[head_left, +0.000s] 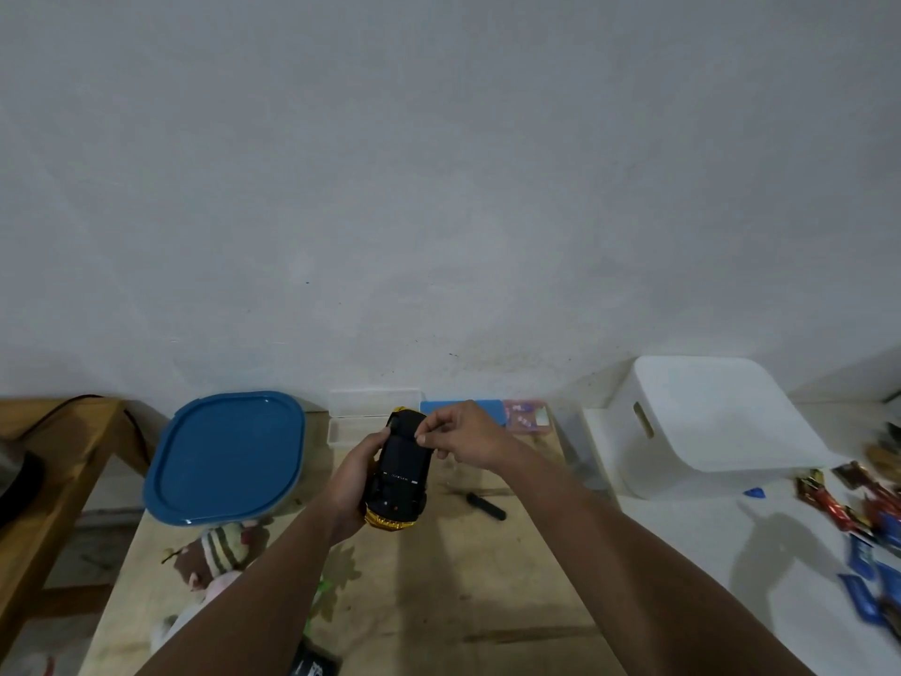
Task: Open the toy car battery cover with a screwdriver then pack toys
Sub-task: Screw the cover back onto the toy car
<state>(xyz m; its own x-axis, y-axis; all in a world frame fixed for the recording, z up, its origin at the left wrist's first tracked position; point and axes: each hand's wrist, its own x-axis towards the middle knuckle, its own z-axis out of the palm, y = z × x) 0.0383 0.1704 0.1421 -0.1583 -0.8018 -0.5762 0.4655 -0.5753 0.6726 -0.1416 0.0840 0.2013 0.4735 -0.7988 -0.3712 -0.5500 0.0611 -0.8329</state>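
Note:
A gold toy car [399, 473] is held upside down above the wooden table [439, 602], its black underside facing up. My left hand [352, 485] grips the car along its left side. My right hand [465, 437] hovers over the car's far end, thumb and forefinger pinched together at the underside; whatever they pinch is too small to make out. A black screwdriver [485, 505] lies on the table just right of the car.
A container with a blue lid [226, 456] stands at the left, with stuffed toys [219, 553] in front of it. Small clear and blue boxes [373, 412] line the wall. At the right sit a white bin [707, 422] and scattered wrapped snacks [868, 529].

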